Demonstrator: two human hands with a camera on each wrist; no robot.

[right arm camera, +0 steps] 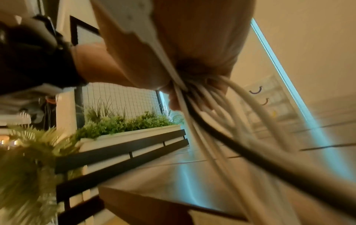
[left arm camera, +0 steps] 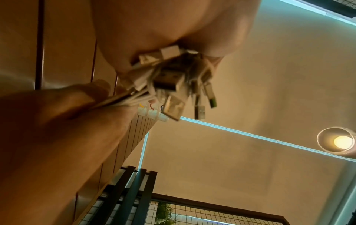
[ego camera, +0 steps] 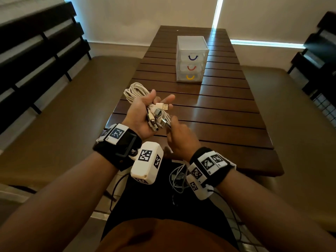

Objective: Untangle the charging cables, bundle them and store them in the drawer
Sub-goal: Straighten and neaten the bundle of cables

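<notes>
The right hand (ego camera: 179,137) hides its own fingertips and the lower run of the white charging cables (ego camera: 158,113) — their strands smear with blur in the right wrist view, cut off by its bottom edge.

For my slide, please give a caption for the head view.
Left hand holds cables; right hand pinches them.

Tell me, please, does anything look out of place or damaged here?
Nothing looks damaged or spilled. The left hand holds the cables in a coil, but the plug ends stick out loose at different angles, not yet tied. The right hand grips strands below them. The drawer unit stands upright on the table, all drawers closed.
</notes>
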